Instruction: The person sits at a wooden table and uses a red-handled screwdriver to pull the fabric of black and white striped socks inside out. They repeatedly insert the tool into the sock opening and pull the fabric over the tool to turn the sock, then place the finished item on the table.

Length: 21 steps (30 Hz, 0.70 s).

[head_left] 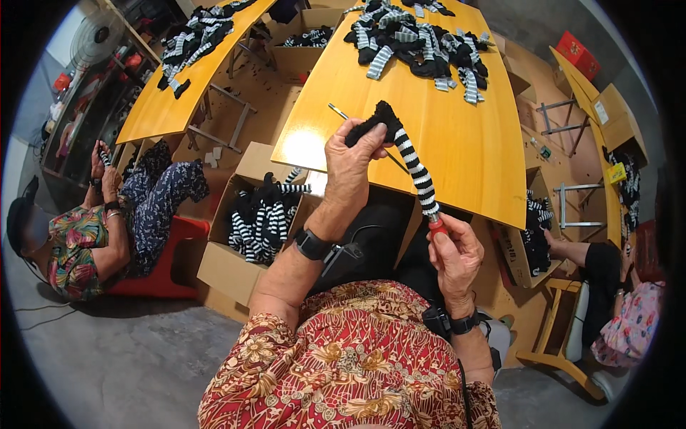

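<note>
Held up over the near edge of the table is a small knitted sock-like tube (414,166), black at one end and striped black and white along its length. My left hand (349,168) pinches its black end between thumb and fingers. In my right hand (456,252) is a tool with a red handle (437,227); its metal shaft goes into the open striped end, and its tip is hidden inside the knit. Behind my left hand, a thin rod (338,111) lies on the table, partly covered.
A pile of striped knitted pieces (421,46) lies on the far part of the yellow table (471,154). Cardboard boxes with more pieces stand at left (232,275) and right (511,247). Seated people (107,236) work at left and right. Another table (139,114) holds more pieces.
</note>
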Motion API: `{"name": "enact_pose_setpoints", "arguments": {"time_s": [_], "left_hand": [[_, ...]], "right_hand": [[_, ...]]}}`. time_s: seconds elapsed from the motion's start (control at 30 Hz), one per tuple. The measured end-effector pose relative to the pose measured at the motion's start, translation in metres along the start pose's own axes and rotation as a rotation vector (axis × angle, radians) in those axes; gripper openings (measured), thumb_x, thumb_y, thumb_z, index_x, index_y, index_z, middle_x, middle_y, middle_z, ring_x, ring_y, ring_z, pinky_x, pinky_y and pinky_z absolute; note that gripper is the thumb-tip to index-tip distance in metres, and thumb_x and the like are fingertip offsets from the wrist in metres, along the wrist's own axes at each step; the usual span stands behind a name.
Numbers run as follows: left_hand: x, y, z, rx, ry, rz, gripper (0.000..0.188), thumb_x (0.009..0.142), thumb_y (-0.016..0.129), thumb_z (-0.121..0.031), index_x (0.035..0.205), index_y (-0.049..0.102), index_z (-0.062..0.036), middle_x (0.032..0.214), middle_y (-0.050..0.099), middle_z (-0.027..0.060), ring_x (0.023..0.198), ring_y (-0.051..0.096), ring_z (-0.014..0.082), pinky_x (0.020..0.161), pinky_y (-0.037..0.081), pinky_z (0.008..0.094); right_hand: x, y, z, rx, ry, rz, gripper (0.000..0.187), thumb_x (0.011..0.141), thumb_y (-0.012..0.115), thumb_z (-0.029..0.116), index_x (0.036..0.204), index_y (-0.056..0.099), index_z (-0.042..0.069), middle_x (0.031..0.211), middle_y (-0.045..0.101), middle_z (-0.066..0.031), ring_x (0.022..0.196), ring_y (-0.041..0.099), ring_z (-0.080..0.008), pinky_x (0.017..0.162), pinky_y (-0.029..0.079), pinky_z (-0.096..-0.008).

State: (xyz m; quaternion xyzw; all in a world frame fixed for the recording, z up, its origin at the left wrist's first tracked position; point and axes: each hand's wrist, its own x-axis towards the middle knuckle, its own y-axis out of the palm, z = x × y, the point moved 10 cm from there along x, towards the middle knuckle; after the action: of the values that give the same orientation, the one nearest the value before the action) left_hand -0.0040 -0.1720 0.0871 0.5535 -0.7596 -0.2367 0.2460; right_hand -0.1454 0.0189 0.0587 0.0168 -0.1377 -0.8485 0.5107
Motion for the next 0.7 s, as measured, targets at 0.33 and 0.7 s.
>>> {"name": "enact_pose_setpoints", "arguments": {"time_s": [0.33,0.7], "left_hand": [[-0.001,-0.013,0.015,-0.120,-0.192,-0.031,0.021,0.085,0.068,-0.002,0.103,0.058,-0.0041,0.088,0.067,0.0064,0.070,0.062,0.0109,0.063,0.049,0.0193],[-0.007,0.013,-0.022,0.245,0.028,0.383,0.067,0.079,0.076,-0.010,0.137,0.043,-0.0059,0.115,0.059,0.0093,0.102,0.059,0.0150,0.090,0.048,0.0282]], "right_hand": [[0.010,-0.003,-0.001,-0.069,0.060,0.076,0.023,0.088,0.062,0.003,0.111,0.060,-0.001,0.083,0.064,-0.0071,0.054,0.051,-0.0056,0.042,0.036,-0.0177],[0.016,-0.015,-0.006,0.221,0.197,0.038,0.023,0.089,0.059,0.006,0.111,0.059,-0.002,0.081,0.064,-0.0136,0.049,0.050,-0.0086,0.040,0.036,-0.0180]]}}
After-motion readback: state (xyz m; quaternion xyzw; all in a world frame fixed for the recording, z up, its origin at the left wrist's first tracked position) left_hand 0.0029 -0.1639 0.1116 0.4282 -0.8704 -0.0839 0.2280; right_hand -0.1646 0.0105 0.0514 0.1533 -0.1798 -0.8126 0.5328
